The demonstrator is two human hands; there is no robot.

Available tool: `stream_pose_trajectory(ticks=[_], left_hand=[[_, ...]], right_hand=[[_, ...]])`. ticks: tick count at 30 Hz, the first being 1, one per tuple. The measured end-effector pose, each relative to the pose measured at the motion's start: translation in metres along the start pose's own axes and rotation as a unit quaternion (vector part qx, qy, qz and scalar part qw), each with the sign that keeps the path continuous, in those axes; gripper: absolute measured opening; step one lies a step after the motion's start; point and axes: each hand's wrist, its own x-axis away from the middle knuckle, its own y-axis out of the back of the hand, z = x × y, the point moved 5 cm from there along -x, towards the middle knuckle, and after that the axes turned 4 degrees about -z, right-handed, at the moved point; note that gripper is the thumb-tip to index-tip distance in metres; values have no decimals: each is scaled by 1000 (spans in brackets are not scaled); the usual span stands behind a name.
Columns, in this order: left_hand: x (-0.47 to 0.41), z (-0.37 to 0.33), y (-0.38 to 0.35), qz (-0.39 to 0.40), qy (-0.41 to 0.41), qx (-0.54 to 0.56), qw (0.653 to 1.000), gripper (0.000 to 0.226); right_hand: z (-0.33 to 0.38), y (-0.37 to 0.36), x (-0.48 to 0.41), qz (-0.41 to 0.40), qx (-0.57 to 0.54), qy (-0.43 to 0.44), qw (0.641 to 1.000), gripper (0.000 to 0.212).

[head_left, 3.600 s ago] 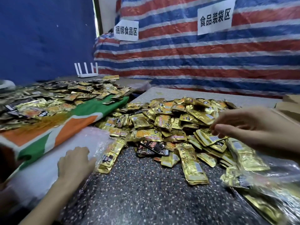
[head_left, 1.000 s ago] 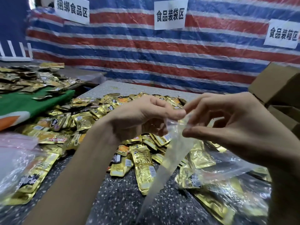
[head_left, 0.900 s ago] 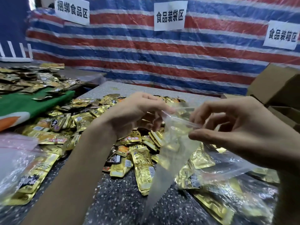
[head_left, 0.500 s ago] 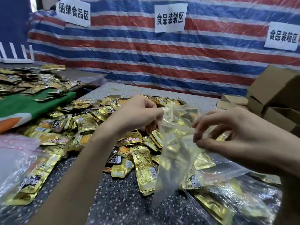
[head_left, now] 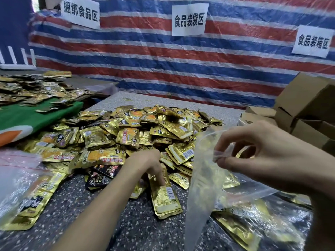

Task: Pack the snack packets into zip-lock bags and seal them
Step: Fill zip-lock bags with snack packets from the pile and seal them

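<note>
Item: stack of gold snack packets (head_left: 165,198), lying on the speckled tabletop (head_left: 137,225), long axis running 12 to 6 o'clock. Left hand (head_left: 145,163) is curling its fingers round the stack's 12 o'clock end. Right hand (head_left: 262,156) is pinching the mouth of the empty zip-lock bag (head_left: 201,187), which is hanging just beside the stack at 3 o'clock. Loose packet pile (head_left: 145,127) is crowding 12 o'clock; bare tabletop is lying toward 6.

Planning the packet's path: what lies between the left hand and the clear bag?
Head view: loose gold packets lie between the left hand and the zip-lock bag that the right hand pinches.
</note>
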Motion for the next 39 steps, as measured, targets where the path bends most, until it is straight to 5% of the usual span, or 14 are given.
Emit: stream_pose_trajectory(ticks=[3,7,13,15,18,21,24,31,39], left_hand=[[1,3,5,16,-5,12,1000,89],[4,6,22,-25,-25,34,999,63],[50,-1,74,-96,-95,212,968,43],[80,1,104,-191,-117,327,918,47],[131,5,136,-338,-159,521,767,50],[163,-3,141,-375,-202,598,678,49],[173,-18,135,-355,-224,588,691,54],[162,-36,116,-376,-193,419,804,54],[149,-46,105,-374,-179,377,828,48]], right_hand=[[-2,-3,-1,8,16,-12,1000,11],[-1,-8,-3,15,31,-18,999,11],[3,-17,-8,30,63,-22,997,8],[5,-20,-9,32,56,-27,998,7],[11,-26,-10,38,53,-26,998,7],[17,-30,-11,38,48,-10,998,9],[17,-29,-12,20,38,-13,999,5],[8,-9,-8,-73,-28,-6,997,5],[22,-3,-11,-116,-65,130,983,15]])
